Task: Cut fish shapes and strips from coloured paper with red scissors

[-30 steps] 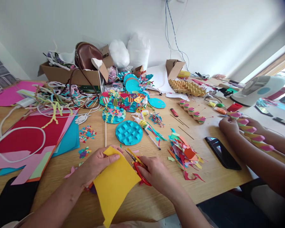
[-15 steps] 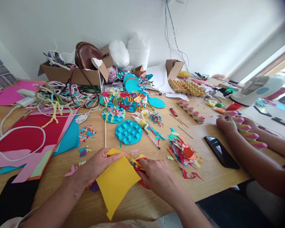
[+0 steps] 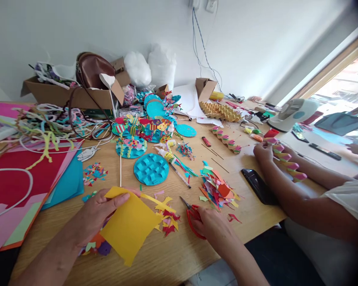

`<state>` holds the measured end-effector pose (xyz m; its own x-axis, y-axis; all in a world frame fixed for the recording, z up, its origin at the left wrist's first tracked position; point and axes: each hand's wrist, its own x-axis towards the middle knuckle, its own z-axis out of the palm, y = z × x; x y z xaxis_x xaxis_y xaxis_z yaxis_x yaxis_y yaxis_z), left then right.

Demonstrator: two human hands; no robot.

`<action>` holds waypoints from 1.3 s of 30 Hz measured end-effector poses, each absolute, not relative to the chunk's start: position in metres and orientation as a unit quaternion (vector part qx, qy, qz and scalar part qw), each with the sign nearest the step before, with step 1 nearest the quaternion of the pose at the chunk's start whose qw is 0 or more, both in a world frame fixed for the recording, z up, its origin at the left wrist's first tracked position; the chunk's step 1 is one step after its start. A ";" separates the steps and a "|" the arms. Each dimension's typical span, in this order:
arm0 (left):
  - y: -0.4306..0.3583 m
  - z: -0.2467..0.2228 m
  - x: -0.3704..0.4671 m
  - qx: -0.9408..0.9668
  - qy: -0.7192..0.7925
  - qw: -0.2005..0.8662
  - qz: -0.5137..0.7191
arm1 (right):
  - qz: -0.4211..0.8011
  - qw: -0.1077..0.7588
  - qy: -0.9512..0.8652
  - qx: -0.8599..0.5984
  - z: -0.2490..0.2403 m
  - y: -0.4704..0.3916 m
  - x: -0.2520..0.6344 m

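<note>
Wooden tabletop (image 3: pixel 179 254) — scissors (image 3: pixel 186 204) off yellow paper (image 3: pixel 129 226)

The left hand (image 3: pixel 107 206) pinches a yellow sheet (image 3: pixel 131 226) by its upper edge. The right hand (image 3: pixel 210 222) holds red-handled scissors (image 3: pixel 193 216) over the worktop (image 3: pixel 173 262), apart from the sheet. Yellow and red paper scraps (image 3: pixel 169 222) lie between the hands; a round blue disc (image 3: pixel 151 169) of woven strips lies beyond them.
</note>
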<state>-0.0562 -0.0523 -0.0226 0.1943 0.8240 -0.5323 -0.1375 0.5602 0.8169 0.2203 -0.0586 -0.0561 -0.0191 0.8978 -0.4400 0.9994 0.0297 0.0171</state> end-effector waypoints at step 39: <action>-0.071 -0.019 -0.034 0.282 0.593 0.690 0.304 | -0.116 -0.045 0.659 0.741 -0.066 0.100 0.207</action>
<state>-0.0342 -0.0708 -0.0185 0.1123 0.7533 -0.6480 -0.0850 0.6571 0.7490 0.2073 0.0997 -0.0664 0.1035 0.9882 -0.1127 0.9672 -0.1264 -0.2202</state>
